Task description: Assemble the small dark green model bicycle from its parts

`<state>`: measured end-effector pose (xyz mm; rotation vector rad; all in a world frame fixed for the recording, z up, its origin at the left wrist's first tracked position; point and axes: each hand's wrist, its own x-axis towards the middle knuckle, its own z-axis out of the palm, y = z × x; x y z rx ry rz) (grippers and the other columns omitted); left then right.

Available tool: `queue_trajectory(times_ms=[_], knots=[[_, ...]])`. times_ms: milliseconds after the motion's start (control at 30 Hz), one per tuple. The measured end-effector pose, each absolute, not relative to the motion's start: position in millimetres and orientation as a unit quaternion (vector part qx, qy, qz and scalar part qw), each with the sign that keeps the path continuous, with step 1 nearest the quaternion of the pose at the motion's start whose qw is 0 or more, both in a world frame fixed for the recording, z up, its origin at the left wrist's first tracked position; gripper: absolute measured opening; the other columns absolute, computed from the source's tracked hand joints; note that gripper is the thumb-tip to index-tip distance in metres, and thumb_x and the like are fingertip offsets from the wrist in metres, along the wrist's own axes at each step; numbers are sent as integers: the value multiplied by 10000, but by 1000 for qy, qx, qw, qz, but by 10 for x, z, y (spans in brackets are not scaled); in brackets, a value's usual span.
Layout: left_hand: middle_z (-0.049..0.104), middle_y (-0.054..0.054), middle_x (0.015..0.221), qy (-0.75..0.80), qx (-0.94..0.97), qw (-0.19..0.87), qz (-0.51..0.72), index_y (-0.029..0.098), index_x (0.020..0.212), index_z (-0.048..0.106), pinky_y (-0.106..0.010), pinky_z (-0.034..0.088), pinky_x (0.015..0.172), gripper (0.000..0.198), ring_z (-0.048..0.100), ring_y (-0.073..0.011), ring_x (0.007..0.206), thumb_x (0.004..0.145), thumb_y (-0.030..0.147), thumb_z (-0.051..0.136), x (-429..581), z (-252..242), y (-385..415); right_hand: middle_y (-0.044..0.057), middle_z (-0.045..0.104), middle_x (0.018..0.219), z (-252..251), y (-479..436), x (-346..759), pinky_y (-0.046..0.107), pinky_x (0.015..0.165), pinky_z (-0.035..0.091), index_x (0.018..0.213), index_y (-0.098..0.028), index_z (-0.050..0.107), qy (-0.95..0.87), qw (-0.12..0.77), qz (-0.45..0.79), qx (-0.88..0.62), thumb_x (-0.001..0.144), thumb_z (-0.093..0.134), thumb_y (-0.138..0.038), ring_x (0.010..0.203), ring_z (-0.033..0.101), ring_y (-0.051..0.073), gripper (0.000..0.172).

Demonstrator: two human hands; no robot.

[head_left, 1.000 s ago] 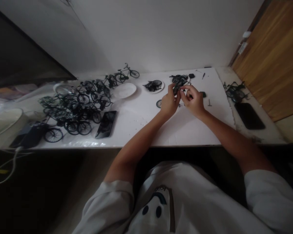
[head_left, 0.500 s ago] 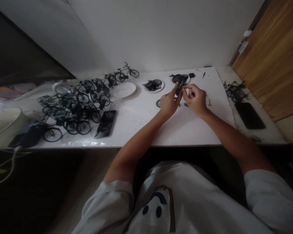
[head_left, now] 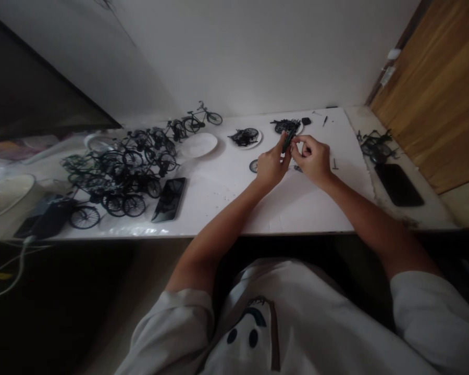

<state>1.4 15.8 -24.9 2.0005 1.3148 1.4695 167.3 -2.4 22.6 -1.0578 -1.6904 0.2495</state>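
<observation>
My left hand (head_left: 271, 164) is closed around a small dark model bicycle part (head_left: 287, 142), holding it up over the white board. Fingertips of my right hand (head_left: 313, 160) are pinched together against the near side of that part. Whether they grip a smaller piece there is too small to tell. Just left of my left hand lies a small wheel (head_left: 253, 165), partly covered by it. Beyond both hands, a pile of black bicycle parts (head_left: 285, 125) rests on a small plate.
Many model bicycles (head_left: 117, 166) crowd the left side, one bicycle (head_left: 203, 117) standing behind. A white plate (head_left: 200, 145), a plate of black parts (head_left: 245, 137) and a phone (head_left: 169, 199) lie nearer. Rightward are a small T-shaped tool (head_left: 335, 164) and a black phone (head_left: 399, 185).
The dark part has tilted slightly between my hands. Both hands stay in nearly the same place, and the view has shifted a little.
</observation>
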Motion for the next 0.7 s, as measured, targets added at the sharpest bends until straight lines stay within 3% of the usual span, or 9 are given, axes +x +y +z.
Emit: queue_trajectory(times_ms=[167,400,700], knots=[[837,-157,1244,469,714,159,494,208,1673,551,-338,596,903,634,781,-237,902,1113,504,581,5,-241,149,-61,444,597,199,-4,1668,316,700,448,976,-238,777,-700,548,112,-443,952,748,-419,564,405,142,185],[833,-178,1246,552,753,4,358,213,1747,429,-300,570,791,603,786,-212,896,1187,437,440,27,-206,119,-82,409,562,152,50,1631,295,623,424,907,-225,754,-681,577,131,-432,952,770,-417,529,375,123,198],[834,-169,1274,535,746,1,398,194,1732,448,-281,577,748,599,791,-205,876,1182,430,415,50,-307,139,-86,406,556,101,104,1642,306,614,444,915,-226,754,-683,573,147,-428,968,770,-396,521,396,129,179]])
